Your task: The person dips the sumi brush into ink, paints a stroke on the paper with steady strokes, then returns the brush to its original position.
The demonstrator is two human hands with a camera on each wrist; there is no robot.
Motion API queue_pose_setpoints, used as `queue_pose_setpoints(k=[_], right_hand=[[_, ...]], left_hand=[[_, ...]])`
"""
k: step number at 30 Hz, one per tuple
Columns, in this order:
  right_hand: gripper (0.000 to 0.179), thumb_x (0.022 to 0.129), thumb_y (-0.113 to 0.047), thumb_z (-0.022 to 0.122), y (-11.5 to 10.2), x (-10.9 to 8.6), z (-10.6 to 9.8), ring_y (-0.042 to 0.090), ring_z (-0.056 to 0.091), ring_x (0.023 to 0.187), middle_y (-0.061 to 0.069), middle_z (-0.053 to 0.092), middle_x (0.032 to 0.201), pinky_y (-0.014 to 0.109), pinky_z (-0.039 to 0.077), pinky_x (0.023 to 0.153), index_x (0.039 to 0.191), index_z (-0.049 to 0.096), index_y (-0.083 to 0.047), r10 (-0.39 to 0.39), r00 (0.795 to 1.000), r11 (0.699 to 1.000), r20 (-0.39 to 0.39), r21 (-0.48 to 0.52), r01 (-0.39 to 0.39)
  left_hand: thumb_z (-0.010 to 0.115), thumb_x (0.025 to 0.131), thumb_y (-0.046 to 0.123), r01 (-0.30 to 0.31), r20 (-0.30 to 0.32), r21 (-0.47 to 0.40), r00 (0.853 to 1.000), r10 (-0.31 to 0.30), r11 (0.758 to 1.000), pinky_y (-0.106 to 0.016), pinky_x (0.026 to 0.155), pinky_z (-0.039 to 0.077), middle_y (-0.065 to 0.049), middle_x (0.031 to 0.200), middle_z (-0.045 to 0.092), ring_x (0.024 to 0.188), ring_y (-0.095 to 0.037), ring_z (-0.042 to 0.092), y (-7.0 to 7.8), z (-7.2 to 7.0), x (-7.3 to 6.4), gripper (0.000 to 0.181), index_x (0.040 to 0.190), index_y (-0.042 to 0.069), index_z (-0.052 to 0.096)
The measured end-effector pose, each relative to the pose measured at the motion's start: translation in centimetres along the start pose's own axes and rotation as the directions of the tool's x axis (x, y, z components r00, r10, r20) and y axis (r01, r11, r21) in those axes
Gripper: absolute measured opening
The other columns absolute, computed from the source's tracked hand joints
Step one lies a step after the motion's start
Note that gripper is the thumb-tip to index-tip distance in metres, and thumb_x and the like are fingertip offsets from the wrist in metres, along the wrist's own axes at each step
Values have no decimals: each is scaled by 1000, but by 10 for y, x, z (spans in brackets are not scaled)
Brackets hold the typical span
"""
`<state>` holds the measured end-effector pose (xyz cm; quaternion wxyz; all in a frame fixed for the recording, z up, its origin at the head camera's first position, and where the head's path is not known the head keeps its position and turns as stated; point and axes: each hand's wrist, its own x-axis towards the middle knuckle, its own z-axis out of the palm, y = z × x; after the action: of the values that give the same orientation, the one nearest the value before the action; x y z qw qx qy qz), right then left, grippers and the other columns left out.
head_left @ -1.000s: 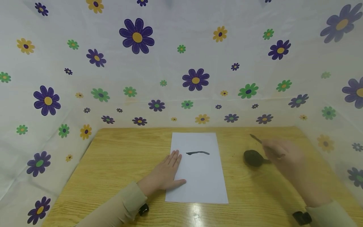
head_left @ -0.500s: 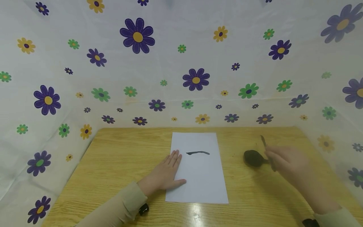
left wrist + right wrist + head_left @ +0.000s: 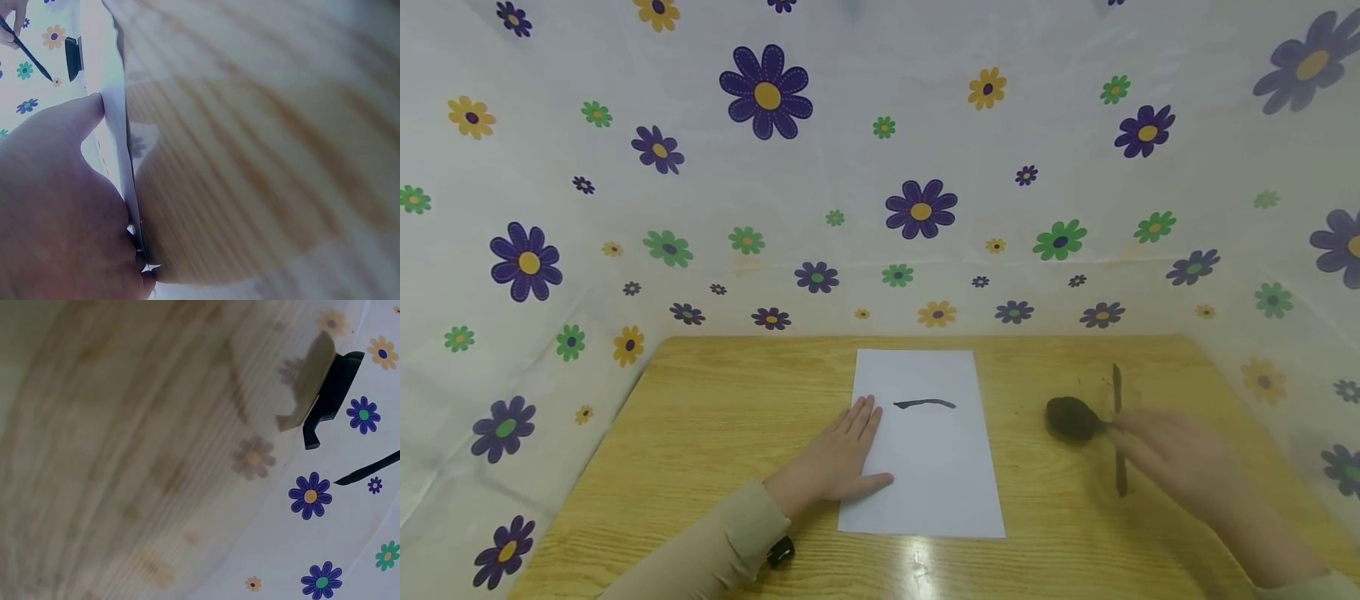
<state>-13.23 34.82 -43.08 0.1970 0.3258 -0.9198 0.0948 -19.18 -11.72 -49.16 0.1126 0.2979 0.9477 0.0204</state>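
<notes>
My left hand lies flat with fingers spread on the left edge of a white paper sheet. A curved black stroke marks the paper's upper half. At the right, my right hand pinches a thin dark brush by its middle, blurred in the head view. Its pointed tip shows in the right wrist view, where the brush enters from the right edge. Just left of that hand sits a black spoon-shaped dish, its short handle reaching toward the fingers. The brush is apart from the paper.
The wooden table ends at a white curtain printed with flowers, which stands behind and along both sides. A black wrist device sits under the left cuff. Small dark specks dot the wood near the dish.
My right hand has shifted a little right and down, and the brush has swung from slanting left to nearly straight up and down in the head view. My left hand, paper and dish stay put.
</notes>
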Motion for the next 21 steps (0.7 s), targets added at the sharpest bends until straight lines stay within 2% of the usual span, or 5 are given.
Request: queue_pose_setpoints(k=[2,4,9,16,21], right_hand=[[43,118,-19,31,6,-2,5,29,45,154,13,56,159,32,17,136,143,60,-3,-244,965,967,-95,-105,234],[49,118,-14,19,10,-2,9,19,24,165,10,36,173,30,10,137,157,47,-3,-419,892,900,-166,-204,385],[53,116,-5,16,14,-2,15,19,9,167,7,12,179,33,6,138,169,19,-6,-505,843,851,-185,-271,450],[53,112,5,20,16,-3,20,24,14,167,14,19,175,38,11,138,165,27,1,-556,806,822,-202,-280,496],[54,112,5,21,22,-6,27,31,40,157,27,72,127,38,12,138,165,26,-1,-584,786,802,-203,-296,519]], left_hand=[[48,103,68,-2,4,1,1000,2,1000,-48,136,19,-21,179,8,167,-36,10,0,-1,0,100,169,-1,17],[49,103,67,-6,5,-1,1000,6,1000,-48,136,20,-21,179,9,167,-36,11,0,-2,0,100,169,-1,17],[49,103,67,-4,2,-5,1000,4,1000,-47,136,22,-22,178,12,167,-35,13,3,-6,-2,99,168,-2,20],[48,103,68,7,3,-7,1000,-7,1000,-46,136,21,-21,178,12,167,-35,13,3,-6,-2,99,168,-2,20],[48,103,69,4,3,5,1000,-4,1000,-46,136,22,-21,178,13,167,-35,13,3,-5,-1,100,168,-1,20]])
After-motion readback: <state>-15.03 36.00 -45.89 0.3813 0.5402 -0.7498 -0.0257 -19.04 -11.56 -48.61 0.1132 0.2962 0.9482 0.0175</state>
